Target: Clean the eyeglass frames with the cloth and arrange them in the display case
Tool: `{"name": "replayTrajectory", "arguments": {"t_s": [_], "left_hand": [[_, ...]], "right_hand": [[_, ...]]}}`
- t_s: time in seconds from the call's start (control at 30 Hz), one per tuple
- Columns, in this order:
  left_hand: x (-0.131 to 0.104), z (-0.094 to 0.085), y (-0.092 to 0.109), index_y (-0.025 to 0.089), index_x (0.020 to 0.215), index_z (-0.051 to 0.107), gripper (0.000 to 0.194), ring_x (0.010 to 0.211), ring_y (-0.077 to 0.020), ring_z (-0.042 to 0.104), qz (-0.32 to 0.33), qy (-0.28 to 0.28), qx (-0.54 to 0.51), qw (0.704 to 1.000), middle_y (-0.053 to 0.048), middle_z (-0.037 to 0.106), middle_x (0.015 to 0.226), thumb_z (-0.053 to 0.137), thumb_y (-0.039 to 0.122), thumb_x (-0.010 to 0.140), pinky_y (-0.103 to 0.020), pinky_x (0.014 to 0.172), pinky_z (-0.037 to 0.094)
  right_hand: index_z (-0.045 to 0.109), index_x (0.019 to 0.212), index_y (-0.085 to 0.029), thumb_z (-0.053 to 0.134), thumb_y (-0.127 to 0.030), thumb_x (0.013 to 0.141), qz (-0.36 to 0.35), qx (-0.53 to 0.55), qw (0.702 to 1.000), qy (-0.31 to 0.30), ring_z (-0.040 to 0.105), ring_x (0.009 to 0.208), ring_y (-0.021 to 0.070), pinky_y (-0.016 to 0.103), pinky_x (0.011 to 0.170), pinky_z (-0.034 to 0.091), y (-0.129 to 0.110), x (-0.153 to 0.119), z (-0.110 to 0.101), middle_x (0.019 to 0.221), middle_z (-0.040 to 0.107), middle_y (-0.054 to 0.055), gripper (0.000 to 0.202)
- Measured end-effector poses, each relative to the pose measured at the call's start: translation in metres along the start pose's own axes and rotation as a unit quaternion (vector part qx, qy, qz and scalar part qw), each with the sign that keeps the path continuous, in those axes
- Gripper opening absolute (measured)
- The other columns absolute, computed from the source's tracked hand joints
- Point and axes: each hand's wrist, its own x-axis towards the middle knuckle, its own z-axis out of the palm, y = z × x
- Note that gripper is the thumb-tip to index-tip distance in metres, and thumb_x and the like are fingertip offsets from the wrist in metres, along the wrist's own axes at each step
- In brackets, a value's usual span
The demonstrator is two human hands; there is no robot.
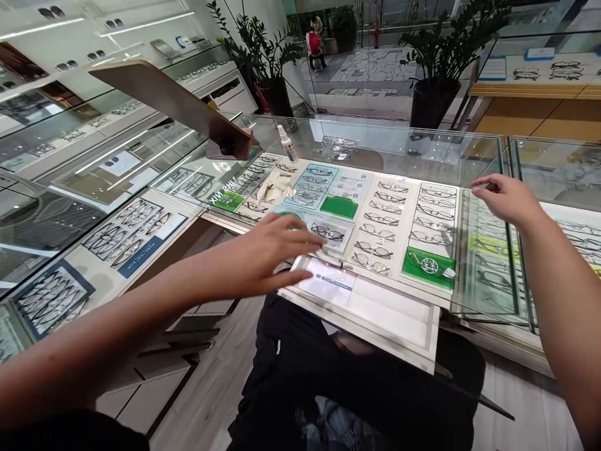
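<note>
My left hand (282,254) is stretched out palm down, fingers apart and empty, above the front edge of the glass display counter (404,160). Just past its fingertips lies a pair of dark round eyeglasses (327,232) on a pale tray. Below it a shallow white drawer (389,316) is pulled out over my lap, with a printed card (328,282) inside. My right hand (504,199) hovers by the upright glass pane (509,250), fingers loosely bent and apart, holding nothing visible. Whether it touches the pane I cannot tell.
Rows of eyeglasses (379,219) lie in the counter, with a green card (429,268) at right. A spray bottle (287,145), a beige cloth (277,188) and a tilted mirror-like panel (173,103) are farther back. Potted plants (434,94) stand behind.
</note>
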Motion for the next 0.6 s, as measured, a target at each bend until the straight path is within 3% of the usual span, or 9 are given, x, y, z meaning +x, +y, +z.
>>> {"name": "replayTrajectory", "arguments": {"t_s": [0.17, 0.37, 0.5, 0.6], "left_hand": [[-0.01, 0.013, 0.021, 0.032, 0.149, 0.069, 0.054, 0.149, -0.0332, 0.057, 0.055, -0.101, -0.108, 0.988, -0.004, 0.069, 0.155, 0.066, 0.062, 0.103, -0.047, 0.126, 0.039], [0.023, 0.065, 0.019, 0.021, 0.147, 0.071, 0.06, 0.157, -0.0338, 0.05, 0.082, -0.201, -0.203, 0.955, -0.012, 0.066, 0.158, 0.061, 0.063, 0.105, -0.042, 0.13, 0.038], [0.049, 0.105, 0.011, 0.021, 0.15, 0.069, 0.07, 0.163, -0.0367, 0.041, 0.061, -0.21, -0.168, 0.961, -0.013, 0.059, 0.165, 0.053, 0.072, 0.104, -0.046, 0.133, 0.034], [0.068, 0.134, -0.003, 0.018, 0.159, 0.06, 0.082, 0.166, -0.0429, 0.032, 0.032, -0.171, -0.106, 0.979, -0.018, 0.049, 0.172, 0.053, 0.076, 0.102, -0.057, 0.134, 0.027]], "right_hand": [[0.076, 0.123, -0.03, 0.063, -0.046, 0.097, 0.002, 0.002, 1.0, -0.008, 0.058, 0.076, 0.0211, 0.038, 0.071, 0.04, 0.0, -0.002, -0.002, 0.101, 0.073, 0.007, 0.033], [0.075, 0.123, -0.03, 0.062, -0.048, 0.096, -0.017, -0.005, 1.0, -0.007, 0.059, 0.08, 0.0218, 0.037, 0.07, 0.04, 0.002, -0.001, 0.0, 0.102, 0.073, 0.006, 0.035], [0.075, 0.123, -0.031, 0.062, -0.049, 0.095, -0.019, -0.008, 1.0, -0.011, 0.06, 0.083, 0.0225, 0.037, 0.072, 0.041, 0.002, 0.0, 0.0, 0.105, 0.074, 0.005, 0.036], [0.074, 0.123, -0.031, 0.061, -0.049, 0.095, -0.019, -0.017, 1.0, -0.01, 0.061, 0.086, 0.0235, 0.037, 0.072, 0.04, 0.001, 0.0, 0.0, 0.106, 0.074, 0.005, 0.036]]}}
